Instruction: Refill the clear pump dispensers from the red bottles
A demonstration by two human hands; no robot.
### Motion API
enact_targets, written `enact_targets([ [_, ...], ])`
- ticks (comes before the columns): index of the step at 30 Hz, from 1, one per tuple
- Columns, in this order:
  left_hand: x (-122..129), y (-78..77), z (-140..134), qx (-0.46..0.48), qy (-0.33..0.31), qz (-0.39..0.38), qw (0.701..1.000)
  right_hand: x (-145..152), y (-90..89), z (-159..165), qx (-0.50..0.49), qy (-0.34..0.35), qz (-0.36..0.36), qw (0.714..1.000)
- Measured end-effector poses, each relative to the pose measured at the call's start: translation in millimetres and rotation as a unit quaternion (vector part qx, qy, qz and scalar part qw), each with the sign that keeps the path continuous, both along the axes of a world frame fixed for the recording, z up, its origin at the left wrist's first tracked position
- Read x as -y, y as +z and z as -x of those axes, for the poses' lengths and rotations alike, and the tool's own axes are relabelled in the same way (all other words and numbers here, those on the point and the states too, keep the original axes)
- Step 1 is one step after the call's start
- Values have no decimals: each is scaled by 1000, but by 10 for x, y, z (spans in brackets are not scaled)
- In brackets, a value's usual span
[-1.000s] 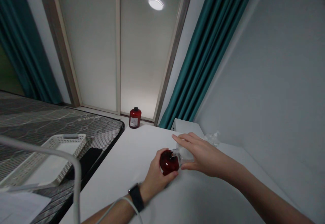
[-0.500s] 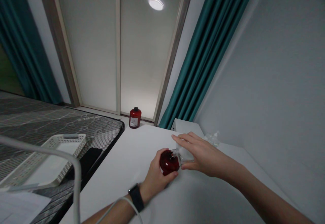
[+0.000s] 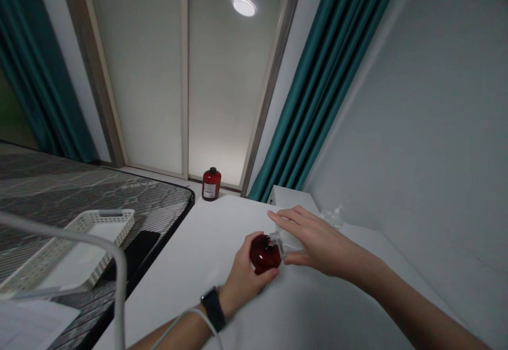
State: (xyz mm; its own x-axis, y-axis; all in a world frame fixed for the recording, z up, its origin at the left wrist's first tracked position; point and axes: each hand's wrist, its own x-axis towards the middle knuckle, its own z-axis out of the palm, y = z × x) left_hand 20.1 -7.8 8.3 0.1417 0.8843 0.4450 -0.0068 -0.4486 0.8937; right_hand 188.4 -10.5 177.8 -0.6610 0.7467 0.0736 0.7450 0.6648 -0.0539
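Observation:
My left hand (image 3: 250, 270) is wrapped round a dark red bottle (image 3: 265, 254) above the white table (image 3: 174, 276). In my right hand (image 3: 313, 239) lies a clear bottle (image 3: 290, 241), tilted on its side, its neck at the mouth of the red one. Whether liquid runs between the two necks I cannot tell. The right fingers cover most of the clear bottle. Farther back, a second red bottle (image 3: 211, 185) with a black cap and a white label stands upright at the table's far edge.
A white perforated basket (image 3: 115, 217) and a black flat object (image 3: 137, 252) lie on the grey mattress (image 3: 159, 186) to the left. A pale cable or tube (image 3: 120, 286) curves across the lower left. Crumpled clear plastic (image 3: 334, 216) sits behind my right hand.

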Motion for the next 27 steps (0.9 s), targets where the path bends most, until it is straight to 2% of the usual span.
enact_targets([
  [17,3,25,10,4,-7,3,1000,23,41,15,14,-1,5,1000],
  [22,-7,7,16,1,-29,-6,1000,7,57,-32,-11,-22,63,998],
  [27,-31,-47,12,-4,-76,-7,997,-47,21,-173,-93,-14,125,988],
])
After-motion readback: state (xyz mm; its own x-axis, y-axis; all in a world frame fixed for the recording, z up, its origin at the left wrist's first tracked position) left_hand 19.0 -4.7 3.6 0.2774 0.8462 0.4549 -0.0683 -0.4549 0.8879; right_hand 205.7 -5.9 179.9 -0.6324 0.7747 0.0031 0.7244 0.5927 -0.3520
